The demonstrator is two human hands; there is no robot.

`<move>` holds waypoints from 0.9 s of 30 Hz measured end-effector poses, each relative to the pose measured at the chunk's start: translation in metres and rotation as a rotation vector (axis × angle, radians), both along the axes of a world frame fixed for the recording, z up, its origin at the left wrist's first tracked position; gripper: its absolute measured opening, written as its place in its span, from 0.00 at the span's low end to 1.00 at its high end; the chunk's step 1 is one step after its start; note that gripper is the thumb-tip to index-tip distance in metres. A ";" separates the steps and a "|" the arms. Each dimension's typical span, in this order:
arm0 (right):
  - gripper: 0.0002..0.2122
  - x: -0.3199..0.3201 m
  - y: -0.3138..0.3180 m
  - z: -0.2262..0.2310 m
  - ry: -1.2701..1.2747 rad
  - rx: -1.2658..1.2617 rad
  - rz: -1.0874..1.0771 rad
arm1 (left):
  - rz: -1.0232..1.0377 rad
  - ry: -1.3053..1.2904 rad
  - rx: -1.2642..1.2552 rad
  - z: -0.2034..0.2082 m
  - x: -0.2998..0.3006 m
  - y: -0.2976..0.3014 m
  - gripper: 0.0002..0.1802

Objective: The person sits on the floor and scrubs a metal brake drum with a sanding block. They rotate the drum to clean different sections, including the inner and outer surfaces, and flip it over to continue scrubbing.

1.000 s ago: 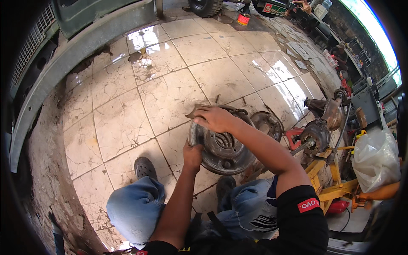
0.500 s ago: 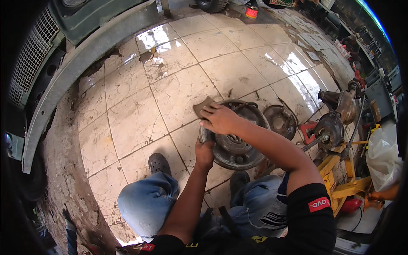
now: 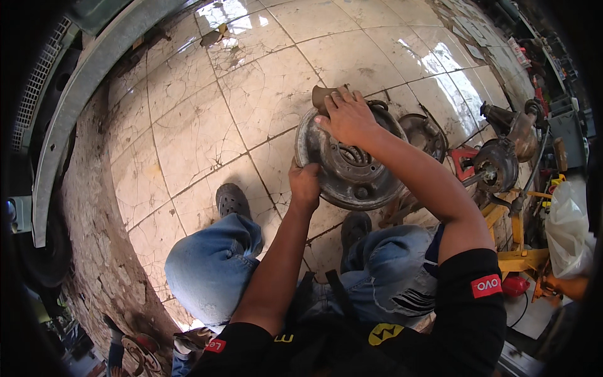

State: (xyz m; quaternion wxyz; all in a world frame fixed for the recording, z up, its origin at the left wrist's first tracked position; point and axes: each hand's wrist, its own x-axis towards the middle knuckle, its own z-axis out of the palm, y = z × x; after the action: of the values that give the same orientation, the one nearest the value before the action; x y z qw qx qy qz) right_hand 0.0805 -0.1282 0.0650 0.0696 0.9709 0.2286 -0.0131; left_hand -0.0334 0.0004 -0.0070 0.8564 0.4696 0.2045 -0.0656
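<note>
A round, grimy metal brake backing plate (image 3: 370, 191), with a coil spring showing at its middle, is in front of my feet, tilted above the tiles. My left hand (image 3: 305, 186) is closed on its near-left edge, thumb on top. At the far rim my right hand (image 3: 352, 118) presses a bent brown piece of sandpaper (image 3: 322, 98), fingers spread over it; part of the sheet is hidden under the hand. Just right of it, a second, smaller round brake plate (image 3: 427, 135) lies on the floor.
An axle with its housing (image 3: 502, 157) stands at the right by a red stand (image 3: 463, 162) and a yellow frame (image 3: 515, 251). A white plastic bag (image 3: 568, 232) hangs beyond. A grey vehicle bumper (image 3: 81, 94) curves along the left. Cracked tiles (image 3: 188, 138) cover the floor.
My right hand and the sandpaper have slid along the rim, away and to the right. The view has tilted, so the floor and plate sit higher. My left hand keeps its hold.
</note>
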 end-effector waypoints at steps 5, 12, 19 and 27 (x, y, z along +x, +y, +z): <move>0.27 -0.010 0.003 -0.023 0.125 0.238 0.169 | 0.002 -0.050 0.009 0.003 0.001 0.000 0.22; 0.23 -0.016 0.017 0.007 0.161 0.045 0.212 | 0.018 -0.031 0.031 0.014 -0.003 0.002 0.24; 0.25 -0.013 0.018 0.004 0.169 0.045 0.211 | 0.008 -0.053 -0.093 0.003 -0.001 -0.001 0.27; 0.31 -0.007 0.017 0.011 0.131 -0.014 0.228 | -0.015 -0.099 -0.030 0.013 0.002 -0.001 0.30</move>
State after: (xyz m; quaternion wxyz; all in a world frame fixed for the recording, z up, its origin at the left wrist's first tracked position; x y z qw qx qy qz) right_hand 0.0731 -0.1108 0.0759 0.0623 0.9352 0.3416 -0.0703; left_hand -0.0316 -0.0004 0.0060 0.8718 0.4611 0.1572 -0.0518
